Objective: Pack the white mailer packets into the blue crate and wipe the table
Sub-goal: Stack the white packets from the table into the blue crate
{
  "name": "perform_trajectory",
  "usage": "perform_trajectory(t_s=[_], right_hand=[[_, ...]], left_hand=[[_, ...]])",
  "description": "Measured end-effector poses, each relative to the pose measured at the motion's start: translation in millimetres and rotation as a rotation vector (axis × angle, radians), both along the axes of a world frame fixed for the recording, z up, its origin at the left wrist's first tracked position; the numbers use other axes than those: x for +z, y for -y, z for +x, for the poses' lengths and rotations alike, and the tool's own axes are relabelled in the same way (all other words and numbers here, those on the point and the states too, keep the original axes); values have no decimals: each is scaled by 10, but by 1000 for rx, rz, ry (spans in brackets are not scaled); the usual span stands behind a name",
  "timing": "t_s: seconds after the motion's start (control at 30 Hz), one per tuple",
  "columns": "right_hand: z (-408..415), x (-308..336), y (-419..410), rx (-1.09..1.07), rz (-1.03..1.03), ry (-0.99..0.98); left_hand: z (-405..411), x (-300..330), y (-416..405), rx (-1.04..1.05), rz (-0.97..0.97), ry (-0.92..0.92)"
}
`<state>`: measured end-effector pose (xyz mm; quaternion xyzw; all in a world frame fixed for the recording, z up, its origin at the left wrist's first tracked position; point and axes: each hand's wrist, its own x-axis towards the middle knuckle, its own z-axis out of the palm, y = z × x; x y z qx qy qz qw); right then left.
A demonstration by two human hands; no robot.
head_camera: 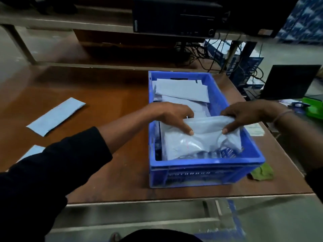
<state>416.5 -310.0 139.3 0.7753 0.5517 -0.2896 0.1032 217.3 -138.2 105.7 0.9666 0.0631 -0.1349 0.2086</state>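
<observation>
A blue crate (pixel 206 165) stands on the right half of the brown table (pixel 104 88). Both hands hold one white mailer packet (pixel 202 138) inside the crate's near end. My left hand (pixel 172 116) grips its upper left edge, and my right hand (pixel 244 116) pinches its upper right edge. More white packets (pixel 181 89) lie stacked at the crate's far end. Two packets remain on the table at the left: one flat and angled (pixel 56 116), another (pixel 33 151) partly hidden behind my left sleeve.
A green cloth (pixel 262 172) lies on the table right of the crate's near corner. A paper label (pixel 256 130) sits by the crate's right side. A black laptop (pixel 290 81) and green object (pixel 313 108) stand at far right. A computer tower (pixel 176 14) sits on the shelf behind.
</observation>
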Motion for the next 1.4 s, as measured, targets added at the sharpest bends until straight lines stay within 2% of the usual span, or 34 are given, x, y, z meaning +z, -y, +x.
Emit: perform_trajectory(t_s=[0.07, 0.2, 0.33, 0.47, 0.67, 0.77, 0.9, 1.0, 1.1, 1.23, 1.4], right_hand=[[-34, -212, 22, 63, -98, 39], [-152, -477, 38, 144, -154, 135], [-289, -634, 42, 138, -197, 205], [-270, -845, 52, 151, -194, 301], [-309, -715, 78, 181, 25, 512], [-335, -663, 51, 200, 79, 570], [-404, -747, -36, 150, -56, 201], [-402, -928, -60, 207, -183, 141], [-399, -996, -71, 210, -194, 135], [-422, -797, -108, 166, -186, 86], [-552, -264, -359, 69, 0, -123]], left_hand=[[17, -158, 104, -43, 86, -100], [17, -383, 283, -97, 265, -293], [-1, -454, 433, -94, 361, -339], [-50, -472, 497, -68, 486, -309], [-70, -354, 448, -54, 674, -144], [-43, -361, 430, -80, 566, -107], [-23, -414, 454, -119, 220, -237], [-12, -558, 459, -186, 233, -386], [14, -650, 434, -227, 247, -428], [-1, -464, 366, -208, 172, -271], [-326, -112, 12, -31, -57, 215]])
